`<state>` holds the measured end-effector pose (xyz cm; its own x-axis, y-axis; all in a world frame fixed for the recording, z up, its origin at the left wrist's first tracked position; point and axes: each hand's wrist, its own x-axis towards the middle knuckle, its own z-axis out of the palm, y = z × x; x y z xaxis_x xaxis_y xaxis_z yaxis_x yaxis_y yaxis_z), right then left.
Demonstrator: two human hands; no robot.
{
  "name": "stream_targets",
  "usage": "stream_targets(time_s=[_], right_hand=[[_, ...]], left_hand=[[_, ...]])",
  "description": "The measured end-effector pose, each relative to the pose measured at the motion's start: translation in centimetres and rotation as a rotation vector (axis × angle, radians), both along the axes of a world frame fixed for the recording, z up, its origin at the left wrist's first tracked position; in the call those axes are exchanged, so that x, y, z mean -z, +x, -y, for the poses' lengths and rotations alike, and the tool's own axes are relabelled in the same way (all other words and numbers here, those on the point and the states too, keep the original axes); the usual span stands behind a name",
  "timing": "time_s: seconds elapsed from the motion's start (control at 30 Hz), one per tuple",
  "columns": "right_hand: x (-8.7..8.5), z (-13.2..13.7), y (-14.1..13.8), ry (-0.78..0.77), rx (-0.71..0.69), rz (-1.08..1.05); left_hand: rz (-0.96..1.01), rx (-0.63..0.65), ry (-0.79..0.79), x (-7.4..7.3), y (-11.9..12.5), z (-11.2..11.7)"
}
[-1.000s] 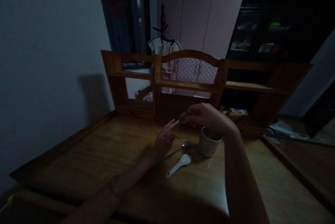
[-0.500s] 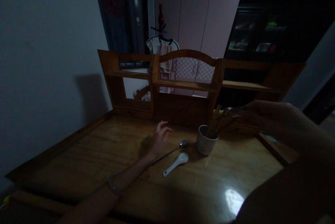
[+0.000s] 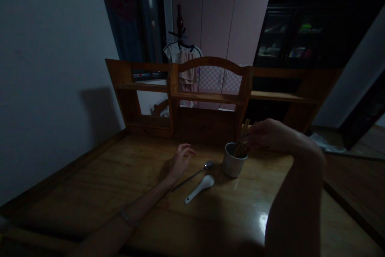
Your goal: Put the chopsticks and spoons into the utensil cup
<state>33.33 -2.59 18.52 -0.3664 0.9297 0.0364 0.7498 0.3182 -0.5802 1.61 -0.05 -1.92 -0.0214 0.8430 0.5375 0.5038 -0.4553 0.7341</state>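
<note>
A light cup (image 3: 233, 166) with a faint pattern low on its side stands on the table, holding several wooden chopsticks (image 3: 240, 149). Over its right rim, my right hand (image 3: 261, 132) reaches down with fingers closed around the chopsticks; the fingertips are dark and partly hidden. My left hand (image 3: 180, 160) rests on the tabletop, holding nothing, fingers apart and slightly bent. Just right of it lies a long-handled metal spoon (image 3: 195, 174). A white soup spoon (image 3: 199, 189) lies nearer to me, roughly parallel to the metal one.
The glossy wooden table (image 3: 120, 181) backs onto a low wooden shelf unit (image 3: 207, 96). A wall (image 3: 51, 68) borders the left side. Farther off are a pink wardrobe (image 3: 218, 28), clothes on a rack (image 3: 187, 68) and a dark cabinet (image 3: 288, 36). The room is dim.
My right hand has moved left and slightly down, closer to the cup's mouth. The chopsticks on the right side no longer lean out as far. My left hand stays by the spoons.
</note>
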Motion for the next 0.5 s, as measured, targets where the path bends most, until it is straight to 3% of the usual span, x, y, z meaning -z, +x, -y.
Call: stream_targets(time_s=[0.17, 0.5], right_hand=[[-0.1, -0.5, -0.7, -0.129, -0.090, 0.038], [1.2, -2.0, -0.9, -0.274, -0.044, 0.023]], left_hand=[[0.007, 0.006, 0.013, 0.3, 0.0, -0.1], [0.053, 0.032, -0.033, 0.0, 0.1, 0.2]])
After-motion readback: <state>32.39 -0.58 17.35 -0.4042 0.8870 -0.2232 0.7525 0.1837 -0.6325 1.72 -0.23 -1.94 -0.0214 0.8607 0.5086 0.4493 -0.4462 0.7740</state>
